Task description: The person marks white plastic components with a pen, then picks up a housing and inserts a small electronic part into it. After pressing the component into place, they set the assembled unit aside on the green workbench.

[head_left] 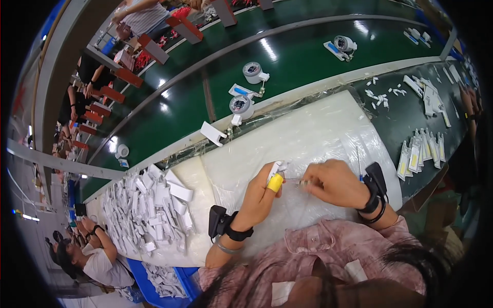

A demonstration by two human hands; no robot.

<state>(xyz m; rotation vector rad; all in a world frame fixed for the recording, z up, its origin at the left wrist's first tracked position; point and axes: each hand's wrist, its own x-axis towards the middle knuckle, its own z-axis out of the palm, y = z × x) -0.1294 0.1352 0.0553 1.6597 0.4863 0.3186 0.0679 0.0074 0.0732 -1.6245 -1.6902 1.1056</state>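
Observation:
My left hand (258, 197) is closed around a small white plastic part (276, 168), with a yellow cover (275, 183) on the thumb. Much of the part is hidden by the fingers. Just to its right, my right hand (336, 182) has its fingertips pinched together. Something thin, perhaps a wire, runs between the two hands; it is too fine to make out. Both hands are above a padded white mat (241, 159) wrapped in clear film. Beside my right wrist lies a thin tool with a blue handle (360, 177), which looks like a screwdriver.
A heap of white plastic parts (146, 210) covers the mat's left end, above a blue bin (149, 295). Round white devices (241, 105) sit on the green conveyor belt (179, 108). White pieces with yellow strips (422, 151) stand at right. Co-workers sit at left and across.

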